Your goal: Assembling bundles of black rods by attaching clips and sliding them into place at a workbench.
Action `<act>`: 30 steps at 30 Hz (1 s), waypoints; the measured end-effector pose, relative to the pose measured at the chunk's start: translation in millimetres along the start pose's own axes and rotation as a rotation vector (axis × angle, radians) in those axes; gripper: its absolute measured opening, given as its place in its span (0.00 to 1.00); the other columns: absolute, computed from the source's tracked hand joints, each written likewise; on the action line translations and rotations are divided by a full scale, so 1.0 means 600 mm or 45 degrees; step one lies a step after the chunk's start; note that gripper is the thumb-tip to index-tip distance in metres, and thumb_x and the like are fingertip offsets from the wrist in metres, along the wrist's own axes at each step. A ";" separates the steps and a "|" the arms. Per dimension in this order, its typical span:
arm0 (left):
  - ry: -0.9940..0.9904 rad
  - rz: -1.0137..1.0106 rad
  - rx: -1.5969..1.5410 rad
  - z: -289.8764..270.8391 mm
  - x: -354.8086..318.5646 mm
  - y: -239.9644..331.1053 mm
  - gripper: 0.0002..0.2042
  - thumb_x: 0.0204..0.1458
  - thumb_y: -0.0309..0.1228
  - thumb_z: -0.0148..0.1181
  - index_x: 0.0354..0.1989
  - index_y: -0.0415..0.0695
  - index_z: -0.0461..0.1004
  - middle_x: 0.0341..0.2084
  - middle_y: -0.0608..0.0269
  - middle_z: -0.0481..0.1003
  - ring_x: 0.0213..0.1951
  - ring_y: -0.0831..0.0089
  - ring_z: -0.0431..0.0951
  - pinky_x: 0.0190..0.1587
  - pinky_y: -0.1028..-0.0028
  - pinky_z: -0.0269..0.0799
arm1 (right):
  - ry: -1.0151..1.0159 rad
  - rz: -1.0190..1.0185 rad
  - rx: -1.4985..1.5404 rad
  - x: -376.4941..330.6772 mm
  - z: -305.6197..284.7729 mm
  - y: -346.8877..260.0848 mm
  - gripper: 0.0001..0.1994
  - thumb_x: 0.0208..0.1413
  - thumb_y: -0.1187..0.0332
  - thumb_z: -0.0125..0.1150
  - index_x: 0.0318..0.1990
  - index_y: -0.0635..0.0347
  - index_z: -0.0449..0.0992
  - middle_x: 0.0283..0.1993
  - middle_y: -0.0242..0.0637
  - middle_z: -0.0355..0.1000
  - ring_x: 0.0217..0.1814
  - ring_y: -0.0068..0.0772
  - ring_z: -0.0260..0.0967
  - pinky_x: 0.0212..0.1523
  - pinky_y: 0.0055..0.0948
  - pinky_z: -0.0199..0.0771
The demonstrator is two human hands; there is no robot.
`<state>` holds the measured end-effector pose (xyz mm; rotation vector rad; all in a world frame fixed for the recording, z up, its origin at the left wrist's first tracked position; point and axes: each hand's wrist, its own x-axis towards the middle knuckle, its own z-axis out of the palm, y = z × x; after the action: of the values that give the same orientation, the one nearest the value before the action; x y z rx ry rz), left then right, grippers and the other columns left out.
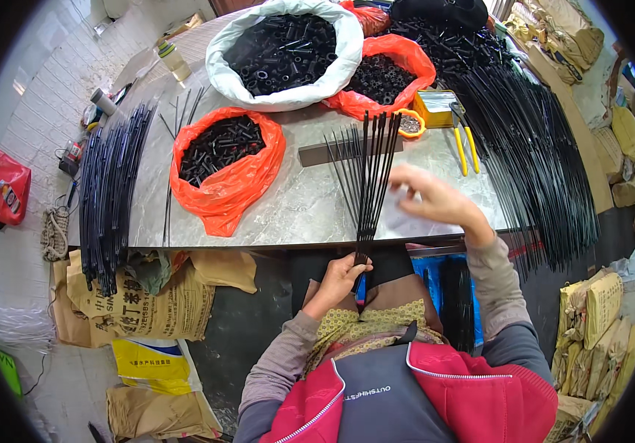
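We hold the fan of thin black rods (365, 184) pinched only at its lower end in our left hand (341, 280), tips splayed over the surface (302, 207), while our blurred right hand (435, 198) hovers half-open, so rods could slip loose.

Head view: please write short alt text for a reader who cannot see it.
Left hand grips a fan of thin black rods at the edge of a grey table; right hand hovers, blurred, beside them. Orange bags of black tube pieces lie around.
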<state>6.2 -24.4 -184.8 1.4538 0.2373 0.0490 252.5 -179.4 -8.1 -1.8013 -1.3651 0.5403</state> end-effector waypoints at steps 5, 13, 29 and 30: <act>-0.048 -0.044 0.044 -0.006 0.010 -0.010 0.10 0.66 0.21 0.57 0.52 0.33 0.80 0.43 0.61 0.84 0.48 0.75 0.83 0.53 0.74 0.77 | 0.070 -0.185 0.125 -0.030 0.080 -0.025 0.31 0.45 0.63 0.86 0.54 0.66 0.79 0.44 0.33 0.71 0.41 0.25 0.68 0.38 0.27 0.71; -0.036 0.055 0.248 -0.017 0.025 -0.021 0.10 0.66 0.23 0.56 0.50 0.31 0.81 0.43 0.55 0.85 0.47 0.71 0.83 0.53 0.70 0.77 | 0.167 -0.119 0.306 -0.008 0.146 -0.007 0.20 0.52 0.64 0.82 0.49 0.63 0.83 0.32 0.31 0.74 0.31 0.22 0.71 0.32 0.26 0.72; 0.102 0.312 0.831 -0.038 -0.004 0.092 0.15 0.61 0.29 0.63 0.52 0.34 0.79 0.46 0.38 0.82 0.48 0.45 0.82 0.51 0.59 0.76 | 0.158 -0.378 0.161 0.013 0.166 0.006 0.08 0.57 0.70 0.75 0.39 0.64 0.83 0.34 0.38 0.76 0.36 0.42 0.77 0.38 0.37 0.77; 0.030 0.246 0.973 -0.049 -0.011 0.123 0.14 0.59 0.30 0.66 0.48 0.33 0.81 0.42 0.39 0.82 0.45 0.46 0.84 0.49 0.61 0.78 | 0.137 -0.351 0.165 0.012 0.163 0.003 0.09 0.57 0.70 0.75 0.39 0.64 0.83 0.34 0.39 0.77 0.37 0.42 0.78 0.40 0.37 0.77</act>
<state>2.3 12.0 -113.9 2.2357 0.1355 0.1432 184.3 -139.8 -66.5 -1.4871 -1.4398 0.3695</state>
